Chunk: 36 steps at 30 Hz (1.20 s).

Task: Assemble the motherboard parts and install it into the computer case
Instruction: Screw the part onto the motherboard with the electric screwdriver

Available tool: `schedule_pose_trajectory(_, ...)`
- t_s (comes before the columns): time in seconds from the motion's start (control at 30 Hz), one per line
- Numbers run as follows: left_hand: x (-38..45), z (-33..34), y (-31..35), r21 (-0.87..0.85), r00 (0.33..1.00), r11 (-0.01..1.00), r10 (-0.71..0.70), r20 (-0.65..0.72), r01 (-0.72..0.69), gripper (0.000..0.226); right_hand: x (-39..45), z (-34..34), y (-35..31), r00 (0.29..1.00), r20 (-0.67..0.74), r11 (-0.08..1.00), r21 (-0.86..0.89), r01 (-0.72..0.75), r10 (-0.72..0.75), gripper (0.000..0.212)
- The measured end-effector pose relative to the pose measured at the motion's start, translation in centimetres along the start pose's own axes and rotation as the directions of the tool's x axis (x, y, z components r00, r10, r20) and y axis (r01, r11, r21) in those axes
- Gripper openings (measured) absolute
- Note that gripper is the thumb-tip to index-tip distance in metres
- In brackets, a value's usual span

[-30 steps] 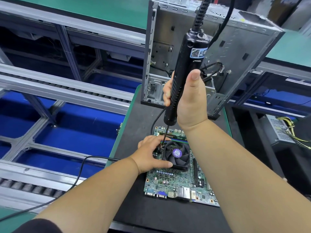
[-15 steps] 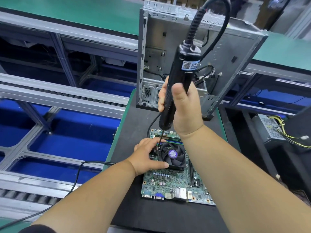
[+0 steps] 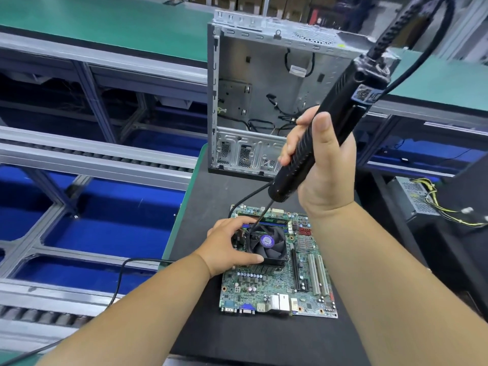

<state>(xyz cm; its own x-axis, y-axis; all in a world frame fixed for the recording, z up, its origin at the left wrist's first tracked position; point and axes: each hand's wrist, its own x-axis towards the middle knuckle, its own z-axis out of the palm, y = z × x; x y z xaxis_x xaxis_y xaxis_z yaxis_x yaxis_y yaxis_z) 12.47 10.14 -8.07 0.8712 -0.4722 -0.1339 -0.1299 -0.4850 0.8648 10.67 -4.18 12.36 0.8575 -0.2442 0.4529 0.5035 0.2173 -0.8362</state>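
Gripping the electric screwdriver [image 3: 320, 143], the right hand [image 3: 323, 170] tilts it, tip toward seven o'clock at the fan [image 3: 266, 245], which the left hand [image 3: 227, 247] clasps on the motherboard [image 3: 277, 289].

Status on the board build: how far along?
Done: fan sits on the board, RAM seated behind it. In hand: right hand drives the screwdriver at the fan's far-left corner; left hand steadies the fan. Left: board into the case, which stands open with no board inside.
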Motion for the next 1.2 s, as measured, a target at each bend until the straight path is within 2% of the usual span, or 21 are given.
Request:
schedule_pose_trajectory(0.2,-0.5,-0.1,0.2,0.035,0.999,0.999,0.035,-0.01,-0.034,0.077,-0.7,0.2,-0.2,1.0,0.023,0.999,-0.032,0.005,-0.004,0.064)
schedule_pose_trajectory(0.4,-1.0,-0.2,0.7,0.072,0.998,0.997,-0.017,0.054,0.013,0.079,-1.3,-1.0,-1.1,0.999,0.009,0.999,0.001,-0.035,0.035,0.072)
schedule_pose_trajectory(0.53,-1.3,-0.3,1.2,0.116,0.996,0.993,-0.038,0.079,0.029,0.09,-1.7,-2.3,-2.3,0.998,-0.014,0.998,0.03,-0.058,0.058,0.074)
schedule_pose_trajectory(0.7,-3.1,0.2,0.4,0.12,0.986,0.992,0.047,-0.161,-0.028,0.087,-2.5,-1.8,-2.3,0.996,0.024,0.994,0.07,-0.082,0.08,0.071)
schedule_pose_trajectory(0.8,-3.5,0.5,0.7,0.192,0.97,0.975,0.149,-0.194,-0.111,0.085,-2.8,-1.4,-2.3,0.996,0.04,0.994,0.058,-0.087,0.085,0.072)
schedule_pose_trajectory(0.9,-3.0,1.0,2.4,0.338,0.956,0.916,0.269,-0.117,-0.217,0.083,-2.7,-2.0,-2.8,0.997,0.025,0.997,0.028,-0.078,0.078,0.075)
schedule_pose_trajectory(1.0,-1.4,2.0,4.4,0.54,0.94,0.784,0.339,0.042,-0.307,0.087,-2.8,-3.3,-3.3,0.997,0.011,0.997,-0.02,-0.08,0.08,0.076)
schedule_pose_trajectory(1.1,0.1,3.2,5.5,0.693,0.945,0.647,0.272,0.181,-0.319,0.096,-3.2,-4.5,-3.1,0.995,-0.001,0.994,-0.055,-0.097,0.097,0.075)
schedule_pose_trajectory(1.2,0.6,4.0,5.4,0.787,0.954,0.539,0.169,0.246,-0.299,0.111,-3.6,-5.4,-2.6,0.994,-0.022,0.992,-0.055,-0.11,0.109,0.079)
